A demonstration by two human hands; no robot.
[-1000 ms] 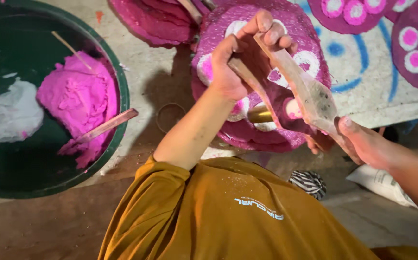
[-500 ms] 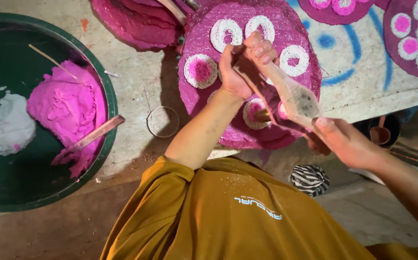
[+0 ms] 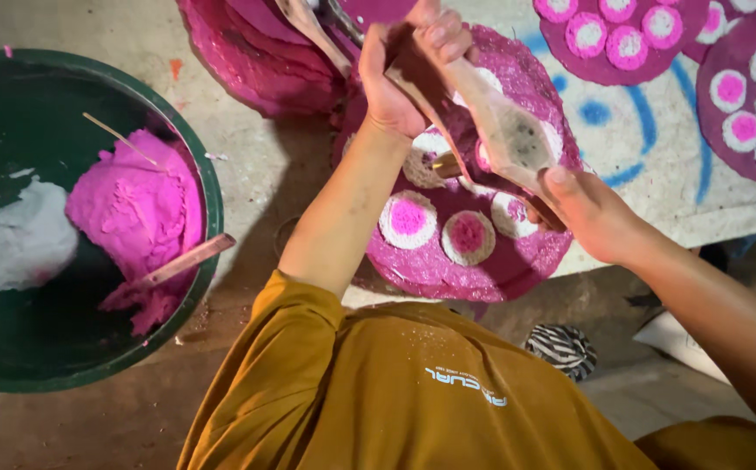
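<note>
Head view: left hand (image 3: pixel 404 74) and right hand (image 3: pixel 591 213) both closed, seemingly on one wooden mould (image 3: pixel 504 130) over pink disc (image 3: pixel 465 252).

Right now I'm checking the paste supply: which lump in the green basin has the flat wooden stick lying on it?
The pink lump in the green basin: the flat wooden stick rests on its lower edge. The white lump beside it has none.

On the mustard-yellow shirt (image 3: pixel 413 392), at about five o'clock, sits one small white printed logo (image 3: pixel 467 398) (a short horizontal strip); nothing else qualifies.
</note>
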